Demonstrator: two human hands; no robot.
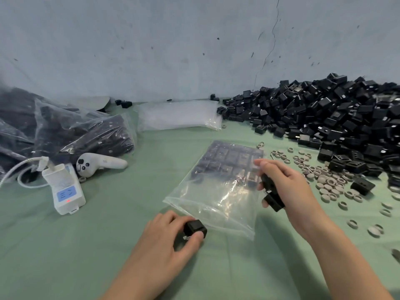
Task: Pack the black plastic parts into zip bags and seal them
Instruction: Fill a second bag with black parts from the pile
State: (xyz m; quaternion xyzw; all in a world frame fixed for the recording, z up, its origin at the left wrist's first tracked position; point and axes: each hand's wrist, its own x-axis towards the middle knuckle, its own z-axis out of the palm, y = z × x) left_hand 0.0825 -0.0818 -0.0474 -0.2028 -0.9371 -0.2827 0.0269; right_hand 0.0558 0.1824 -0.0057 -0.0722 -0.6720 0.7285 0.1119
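Bench [108, 245] in matte green cloth, cracked grey-blue wall [173, 40] behind, glossy clear bag [216, 198] flat at centre, boxy black parts [229, 159] rowed inside, my left hand [164, 237] gripping one part [194, 227] at its mouth, my right hand [290, 191] clutching a pair [273, 201], heap [324, 118] at right.

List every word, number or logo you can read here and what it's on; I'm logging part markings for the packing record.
No text reads clearly.
White power socket: pale marks on its blue panel, too blurred to read.
White controller: faint mark on the handle, too small to read.
Black plastic parts and zip bag: no print visible.
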